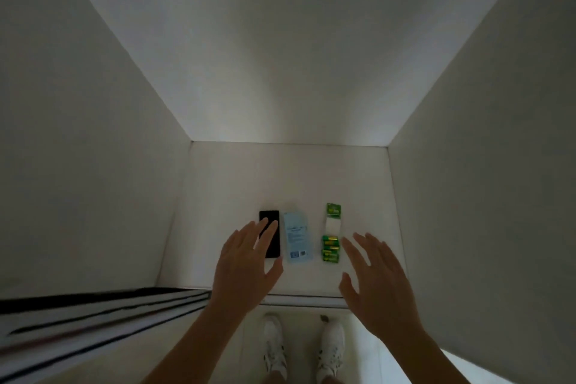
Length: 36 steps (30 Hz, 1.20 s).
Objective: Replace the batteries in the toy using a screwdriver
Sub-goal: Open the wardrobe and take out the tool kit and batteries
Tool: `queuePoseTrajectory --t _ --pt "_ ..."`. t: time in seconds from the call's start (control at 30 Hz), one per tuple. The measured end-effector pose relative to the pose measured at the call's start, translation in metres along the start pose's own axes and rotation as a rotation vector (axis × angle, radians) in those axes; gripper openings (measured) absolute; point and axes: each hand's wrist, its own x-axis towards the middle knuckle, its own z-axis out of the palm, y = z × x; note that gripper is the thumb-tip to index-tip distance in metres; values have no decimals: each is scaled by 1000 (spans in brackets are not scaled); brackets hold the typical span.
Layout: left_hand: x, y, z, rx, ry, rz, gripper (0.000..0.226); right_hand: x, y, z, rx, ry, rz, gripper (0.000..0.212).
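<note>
1. At the far left, a black-and-white striped edge (93, 315) runs along the near side of the white table (237, 184); we cannot tell what it is.
2. The left hand (246, 262) is flat with its fingers straight and spread, holding nothing. Its fingertips overlap the black slab (273, 246), but we cannot tell whether they touch it.
3. That slab lies flat, with its long side running away from us. It may be the toy, though we see no screw or battery door on it. We judge it stiff, smooth and fairly light, best lifted by its two long edges.
4. Just beside it on the right lies a pale blue packet (296, 237), which looks thin and soft.
5. Further right, and apart from the packet, the green batteries (330, 249) sit in a short stack, with a white card (333, 224) and a torn green pack piece (333, 209) beyond them. We judge the cells small, slick and prone to rolling, so we would pinch each one across its middle.
6. The right hand (377, 277) is near the batteries with its fingers apart and relaxed, gripping nothing.
7. We see no screwdriver anywhere.
</note>
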Motion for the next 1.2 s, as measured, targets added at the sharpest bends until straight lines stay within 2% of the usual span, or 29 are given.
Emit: queuePoseTrajectory --t 0.13,0.3,0.43,0.6,0.77,0.87,1.0,1.2 --pt "24 -27 53 -18 -14 -7 64 16 22 53 -23 -22 64 58" --pt "38 -46 117 -65 -43 -100 61 27 50 118 10 -44 119 56" --pt "53 -65 174 -97 -96 -267 59 37 79 175 29 -37 136 50" --pt "70 -80 222 -167 -75 -542 77 43 103 231 87 -50 205 44" --pt "78 -82 242 -192 -42 -657 88 56 103 258 332 -71 567 41" --pt "83 -82 247 -200 -30 -689 89 65 101 264 427 -60 722 40" --pt "88 -80 252 -172 -13 -698 88 79 98 270 462 -85 828 39" --pt "95 -76 250 -203 19 -758 75 86 95 270 426 -88 844 44"
